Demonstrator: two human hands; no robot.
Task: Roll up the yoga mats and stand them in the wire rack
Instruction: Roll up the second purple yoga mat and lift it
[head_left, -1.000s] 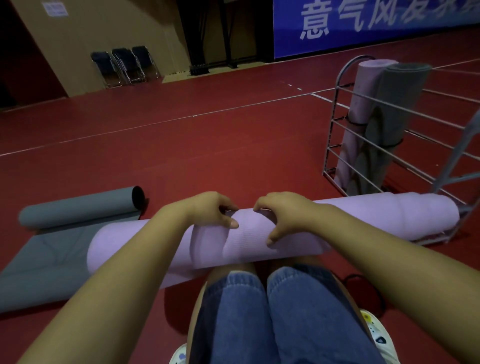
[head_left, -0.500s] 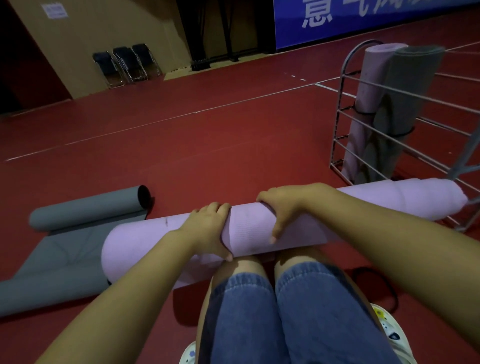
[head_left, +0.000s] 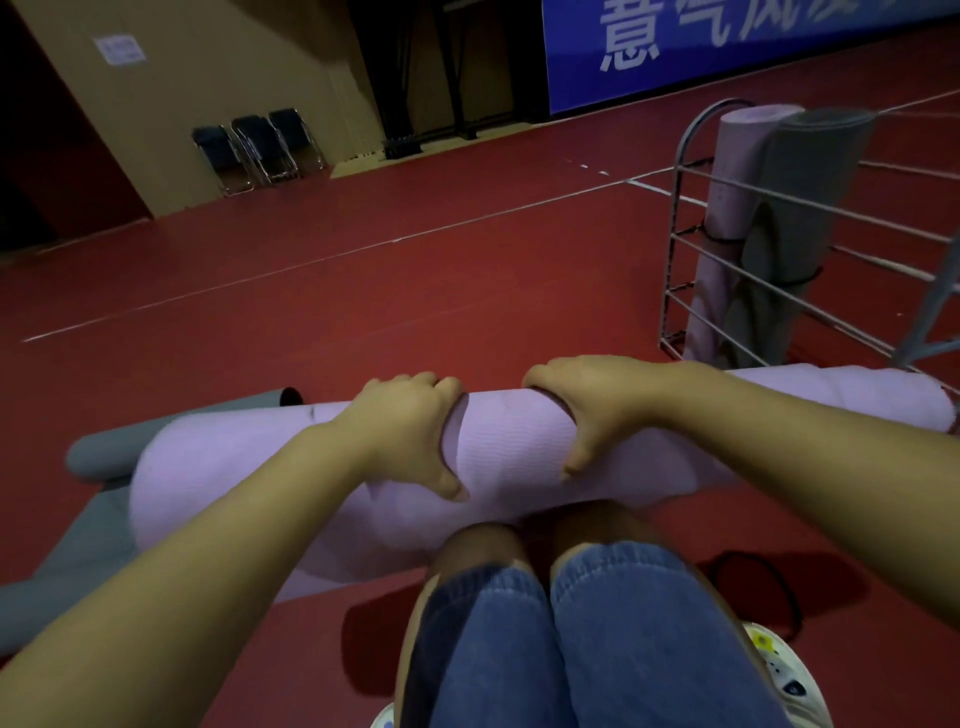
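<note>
A rolled lilac yoga mat (head_left: 511, 441) lies crosswise in front of my knees, lifted a little off the red floor. My left hand (head_left: 410, 431) grips it from above, fingers over the far side and thumb on the near side. My right hand (head_left: 597, 405) grips it the same way just to the right. The wire rack (head_left: 680, 249) stands at the right, holding an upright lilac roll (head_left: 737, 171) and an upright grey roll (head_left: 800, 197). A grey mat (head_left: 98, 519), partly rolled, lies on the floor at the left behind the lilac roll.
Open red floor with white lines stretches ahead. A black elastic loop (head_left: 769, 587) lies on the floor by my right knee. Folding chairs (head_left: 254, 148) stand at the far wall, under a blue banner (head_left: 727, 41).
Both hands have shifted from pinching the mat's edge to grasping round the roll. The lilac roll has come up and closer to me, now covering more of the grey mat.
</note>
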